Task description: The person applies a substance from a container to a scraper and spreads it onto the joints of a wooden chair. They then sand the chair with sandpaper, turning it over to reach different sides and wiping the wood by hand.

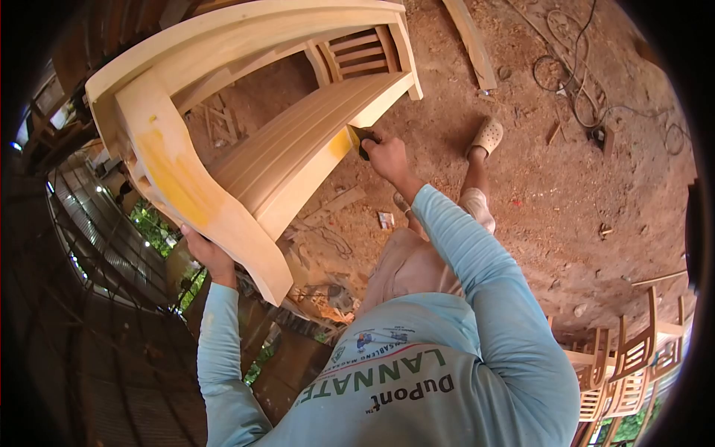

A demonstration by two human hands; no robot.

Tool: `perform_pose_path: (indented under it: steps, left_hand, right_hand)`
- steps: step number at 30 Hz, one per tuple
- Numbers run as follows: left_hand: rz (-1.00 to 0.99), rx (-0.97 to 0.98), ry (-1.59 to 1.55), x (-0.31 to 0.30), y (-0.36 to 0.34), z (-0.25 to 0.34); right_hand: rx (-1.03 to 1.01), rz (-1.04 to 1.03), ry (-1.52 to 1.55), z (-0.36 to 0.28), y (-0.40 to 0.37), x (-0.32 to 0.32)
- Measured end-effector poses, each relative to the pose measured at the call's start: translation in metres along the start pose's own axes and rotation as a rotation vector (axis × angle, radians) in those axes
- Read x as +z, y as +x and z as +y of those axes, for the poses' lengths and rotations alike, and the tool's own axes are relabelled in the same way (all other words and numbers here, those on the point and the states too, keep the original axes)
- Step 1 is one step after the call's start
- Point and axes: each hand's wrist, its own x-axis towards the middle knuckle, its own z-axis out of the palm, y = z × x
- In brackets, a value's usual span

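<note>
A pale wooden bench (298,141) with a slatted seat fills the upper left of the head view. Its wide curved armrest (246,231) carries smeared yellow patches. My left hand (210,255) grips the outer edge of that armrest, some fingers hidden beneath it. My right hand (387,159) is closed around a small dark flat tool (360,140), perhaps a scraper or putty knife. The tool touches the front rail of the seat (313,170), beside another yellow patch (340,144).
Reddish dirt ground (551,201) with wood shavings surrounds the bench. A plank (471,45) lies at the top. Looped cables (577,97) are at upper right. Wooden chairs (633,357) stand at lower right. My clog (488,136) is on the ground near the bench.
</note>
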Motion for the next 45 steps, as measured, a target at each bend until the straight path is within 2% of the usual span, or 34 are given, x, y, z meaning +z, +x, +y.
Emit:
perform_pose_path:
  steps: [4,7,10,13,14,17,19,22,25,28,31,34,37,40,43,45]
  left_hand:
    - [-0.016,0.080,0.167,-0.002,-0.001,-0.001]
    - [0.046,-0.050,-0.035,0.004,-0.002,0.009]
    - [0.031,-0.033,-0.049,0.006,-0.002,0.015]
    - [0.024,-0.057,-0.053,0.005,-0.002,0.012]
    - [0.030,-0.070,-0.086,0.005,-0.001,0.011]
    - [0.037,-0.068,-0.111,0.006,0.001,0.011]
    - [0.025,-0.014,-0.024,0.004,-0.001,0.014]
    - [0.001,0.071,0.096,0.001,-0.002,0.010]
    - [0.026,0.153,0.179,-0.004,-0.002,-0.012]
    - [0.043,0.209,0.214,-0.002,-0.002,-0.007]
    - [0.048,0.245,0.283,-0.004,-0.003,-0.012]
    - [0.024,0.131,0.059,0.002,-0.003,0.006]
    - [0.051,0.209,0.098,0.008,-0.003,0.017]
    - [0.021,0.227,0.163,-0.001,-0.003,0.005]
    - [0.021,-0.011,0.033,-0.014,-0.014,-0.031]
    - [-0.009,-0.087,0.055,-0.021,-0.019,-0.041]
  right_hand:
    - [-0.054,0.036,0.038,-0.016,-0.013,0.005]
    - [-0.222,0.182,0.010,-0.017,-0.026,0.033]
    - [-0.410,0.324,-0.054,-0.020,-0.052,0.058]
    - [-0.452,0.190,0.013,-0.026,-0.089,0.049]
    - [-0.410,0.127,0.122,-0.028,-0.099,0.038]
    - [-0.318,0.163,0.155,-0.019,-0.089,0.007]
    - [-0.065,0.134,0.121,-0.020,-0.058,-0.019]
    - [-0.005,0.076,0.039,0.028,-0.001,-0.013]
    - [0.060,0.027,0.163,0.025,0.012,-0.008]
    - [0.044,0.047,0.154,0.027,0.014,0.001]
    - [0.097,0.009,0.123,-0.004,-0.017,-0.007]
    - [0.117,-0.054,0.240,-0.026,-0.054,0.001]
    - [0.039,-0.086,0.480,-0.036,-0.094,0.007]
    - [0.154,-0.125,0.859,0.002,-0.080,0.007]
    - [0.212,-0.020,0.906,0.070,-0.021,-0.024]
    - [0.254,0.082,0.612,0.093,0.021,-0.059]
